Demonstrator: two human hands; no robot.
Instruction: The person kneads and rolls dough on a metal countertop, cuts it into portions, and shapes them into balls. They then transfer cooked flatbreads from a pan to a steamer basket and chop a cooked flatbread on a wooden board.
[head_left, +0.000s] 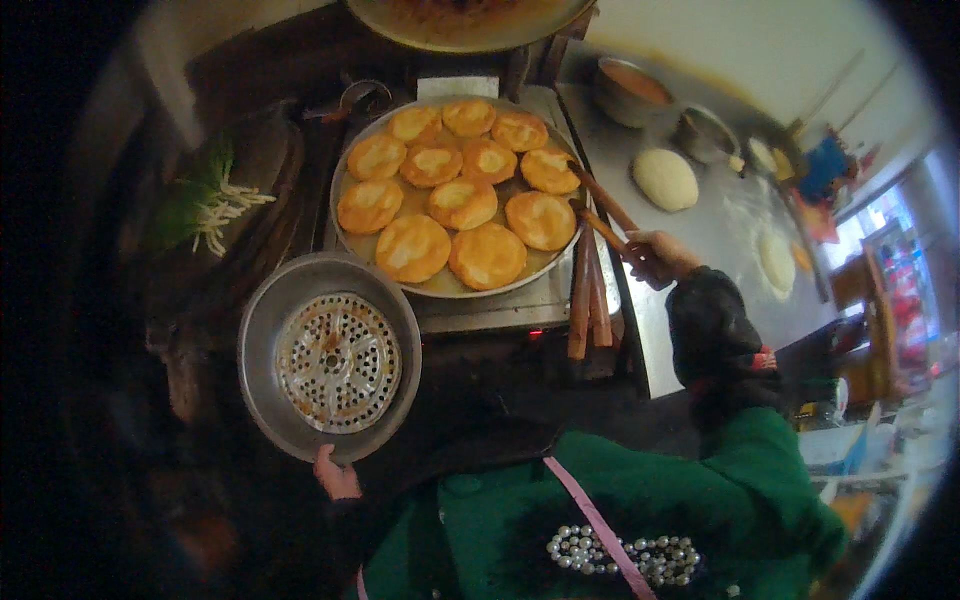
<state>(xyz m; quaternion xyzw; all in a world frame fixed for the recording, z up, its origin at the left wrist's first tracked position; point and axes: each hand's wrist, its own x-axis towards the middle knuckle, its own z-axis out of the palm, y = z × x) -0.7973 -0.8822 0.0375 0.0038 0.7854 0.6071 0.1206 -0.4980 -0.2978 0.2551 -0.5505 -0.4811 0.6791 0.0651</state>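
Observation:
My left hand (336, 474) grips the near rim of a round metal basin (259, 390), thumb over the edge. A perforated metal steamer plate (341, 364) lies inside the basin, with brownish stains. At the right, my right hand (656, 256) is closed around a pair of wooden tongs or thick sticks (609, 202); their tips touch or nearly touch a golden fried flatbread (550, 170) at the pan's right side. Several more browned flatbreads (487, 256) lie in the wide round pan (544, 279). The basin stands out just left of and below the pan, tilted towards the camera.
Two wooden sticks (589, 307) lean at the pan's near right edge. The metal counter (720, 225) on the right bears a pale dough mound (665, 180) and a metal bowl (634, 101) with reddish contents. Green onions (217, 199) lie at left. Another pan (472, 37) is at the top.

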